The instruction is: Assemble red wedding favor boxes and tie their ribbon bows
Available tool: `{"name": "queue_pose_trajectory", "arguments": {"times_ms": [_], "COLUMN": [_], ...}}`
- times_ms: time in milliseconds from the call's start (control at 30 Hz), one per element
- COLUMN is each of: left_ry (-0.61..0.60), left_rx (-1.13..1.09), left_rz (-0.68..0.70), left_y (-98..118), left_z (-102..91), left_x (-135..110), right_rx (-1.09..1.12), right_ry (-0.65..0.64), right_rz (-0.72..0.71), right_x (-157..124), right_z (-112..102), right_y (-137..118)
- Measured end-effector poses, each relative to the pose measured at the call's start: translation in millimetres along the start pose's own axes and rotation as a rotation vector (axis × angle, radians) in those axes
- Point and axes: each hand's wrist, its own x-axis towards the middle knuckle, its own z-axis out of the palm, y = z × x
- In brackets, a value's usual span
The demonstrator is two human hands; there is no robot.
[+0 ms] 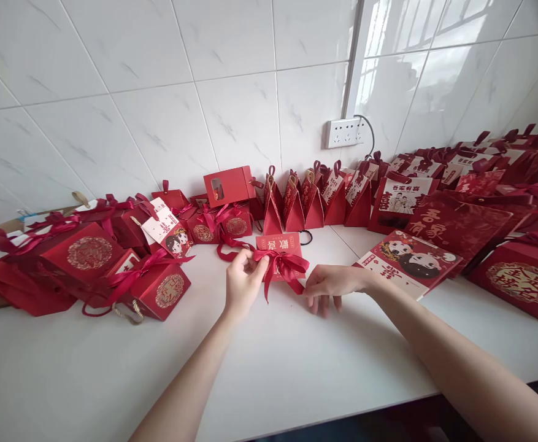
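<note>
A small red gift box [280, 245] with gold characters stands on the white table [269, 368] in front of me, a dark red ribbon bow [287, 267] across its front. My left hand [242, 283] pinches the left loop of the bow between thumb and fingers. My right hand [330, 285] grips the ribbon's right end, fingers curled, knuckles resting near the tabletop. Both forearms reach in from the bottom edge.
Red gift boxes and bags with ribbons crowd the left [89, 258], the back wall [296, 205] and the right side [457, 227]. A flat card with cartoon figures [409, 258] lies just right of my right hand. A wall socket [345, 132] sits above.
</note>
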Motion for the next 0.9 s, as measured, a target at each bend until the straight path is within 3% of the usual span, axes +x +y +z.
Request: {"name": "queue_pose_trajectory", "arguments": {"times_ms": [133,233,300,400,467,667,767,900], "left_ry": [0.000,0.003,0.000,-0.006,-0.008,-0.018,-0.010,-0.019], "left_rx": [-0.035,-0.048,-0.047,-0.048,-0.049,-0.048,-0.048,-0.050], "left_rz": [-0.012,-0.018,-0.022,-0.026,-0.031,-0.018,-0.021,-0.036], "left_y": [1,2,2,0,0,5,7,7], "left_z": [0.1,0.3,0.4,0.2,-0.1,-1.8,-2.4,-1.9], "left_x": [0,0,0,0,-1,-1,0,-1], "right_rx": [-0.087,-0.076,-0.051,-0.020,-0.027,-0.020,0.069,0.247], "right_ry": [0.397,0.622,0.783,0.992,1.014,0.754,0.675,0.663], "right_rz": [0.062,0.032,-0.118,-0.454,-0.532,-0.343,-0.369,-0.455], "right_x": [3,6,8,10,10,9,12,15], "right_z": [-10,-12,-8,1,6,8,8,6], "right_y": [8,9,7,3,0,-2,0,1]}}
